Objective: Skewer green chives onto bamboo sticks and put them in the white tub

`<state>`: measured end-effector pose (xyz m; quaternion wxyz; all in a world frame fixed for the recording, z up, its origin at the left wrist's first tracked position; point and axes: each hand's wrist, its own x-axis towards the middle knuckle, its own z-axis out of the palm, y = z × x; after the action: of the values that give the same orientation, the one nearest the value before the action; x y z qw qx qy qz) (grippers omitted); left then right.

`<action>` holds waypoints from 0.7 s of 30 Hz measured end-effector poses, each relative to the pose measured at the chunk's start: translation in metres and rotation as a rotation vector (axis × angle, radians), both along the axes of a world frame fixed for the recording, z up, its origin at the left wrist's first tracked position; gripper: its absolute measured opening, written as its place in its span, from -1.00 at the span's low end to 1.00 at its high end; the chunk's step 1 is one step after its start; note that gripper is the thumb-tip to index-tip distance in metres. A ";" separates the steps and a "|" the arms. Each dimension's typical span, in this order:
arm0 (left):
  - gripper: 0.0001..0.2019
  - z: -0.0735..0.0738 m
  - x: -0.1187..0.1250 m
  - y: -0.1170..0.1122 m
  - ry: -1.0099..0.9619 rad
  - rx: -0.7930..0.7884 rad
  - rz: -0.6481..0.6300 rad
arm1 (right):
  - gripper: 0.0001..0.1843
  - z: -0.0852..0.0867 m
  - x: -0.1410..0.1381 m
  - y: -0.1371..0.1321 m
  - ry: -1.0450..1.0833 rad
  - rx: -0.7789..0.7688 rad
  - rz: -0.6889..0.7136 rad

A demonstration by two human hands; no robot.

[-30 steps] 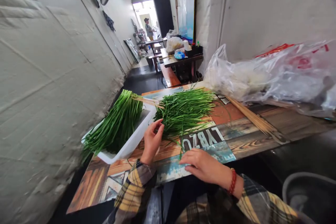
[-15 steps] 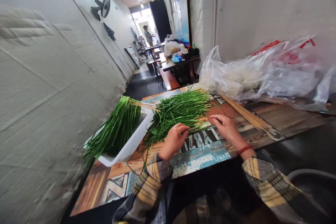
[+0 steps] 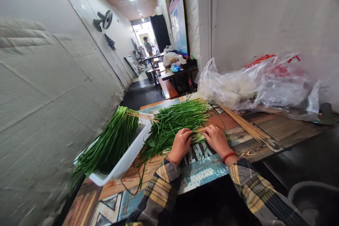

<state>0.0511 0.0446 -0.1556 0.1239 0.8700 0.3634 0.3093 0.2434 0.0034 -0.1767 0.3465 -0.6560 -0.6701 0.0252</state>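
Note:
A loose heap of green garlic chives (image 3: pixel 180 114) lies on the table, its pale stem ends toward the right. My left hand (image 3: pixel 181 145) is closed, thumb and fingers pinched at the near edge of the heap. Just right of it, my right hand (image 3: pixel 217 141), with a red bead bracelet at the wrist, pinches at the pale stem ends. The fingertips of both hands are close together, and what lies inside them is partly hidden. To the left, skewered chives (image 3: pixel 113 141) fill a white plastic tub (image 3: pixel 119 169). Bare wooden skewers (image 3: pixel 245 123) lie right of my right hand.
Clear plastic bags (image 3: pixel 254 84) are piled along the back right of the patterned table (image 3: pixel 201 180). A wall (image 3: pixel 53 113) runs close on the left. A dark bucket (image 3: pixel 312 197) stands at lower right. Farther back are other tables (image 3: pixel 177 74) and a person (image 3: pixel 147 45).
My right hand has moved left, closer to my left hand, and its fingertips are now at the chive stems. The view has tilted slightly upward. The tub and skewers look unchanged.

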 end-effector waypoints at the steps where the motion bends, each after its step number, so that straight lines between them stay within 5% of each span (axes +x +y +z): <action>1: -0.76 0.000 -0.002 -0.001 -0.051 0.001 0.008 | -0.87 -0.001 0.000 0.000 -0.004 0.001 0.000; 8: -0.74 0.017 -0.004 -0.011 -0.269 0.177 0.212 | -0.80 0.001 -0.008 -0.003 0.246 0.165 0.058; 15: -0.76 0.025 0.001 -0.017 -0.110 0.138 -0.033 | -0.83 0.016 -0.035 -0.017 0.291 0.248 0.148; 21: -0.75 0.021 0.004 -0.017 0.035 0.045 -0.097 | -0.84 0.031 -0.030 -0.025 0.128 0.201 0.182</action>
<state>0.0547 0.0279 -0.1349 0.1129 0.8944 0.3160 0.2957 0.2133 -0.0220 -0.1459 0.4489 -0.5516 -0.7024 0.0312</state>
